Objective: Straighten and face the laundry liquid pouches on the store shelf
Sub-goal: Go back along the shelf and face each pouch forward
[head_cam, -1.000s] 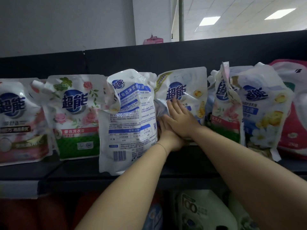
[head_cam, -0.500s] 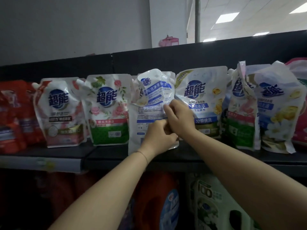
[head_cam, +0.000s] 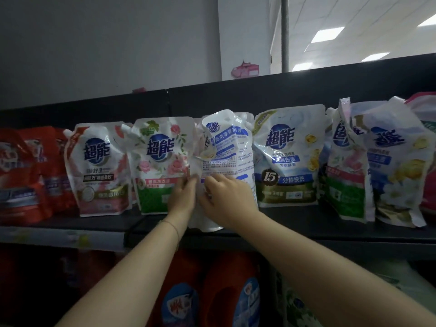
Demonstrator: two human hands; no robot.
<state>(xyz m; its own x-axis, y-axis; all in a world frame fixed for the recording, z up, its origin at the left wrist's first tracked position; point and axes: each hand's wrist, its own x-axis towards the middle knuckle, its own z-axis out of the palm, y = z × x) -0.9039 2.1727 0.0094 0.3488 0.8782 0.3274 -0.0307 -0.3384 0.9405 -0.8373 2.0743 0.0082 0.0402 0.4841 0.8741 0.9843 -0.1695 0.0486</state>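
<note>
Crumpled white pouch (head_cam: 226, 147), back label outward, pinched by left hand (head_cam: 181, 197) and, seemingly, right hand (head_cam: 226, 199); black shelf (head_cam: 306, 223) beneath, grey wall (head_cam: 94, 43) at eleven o'clock.

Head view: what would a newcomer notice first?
The back-facing pouch stands out mid-shelf, small print outward among logo-forward neighbours, with the left hand and right hand gripping its lower half. Toward the right end, a skewed pouch stands turned partly sideways.
</note>
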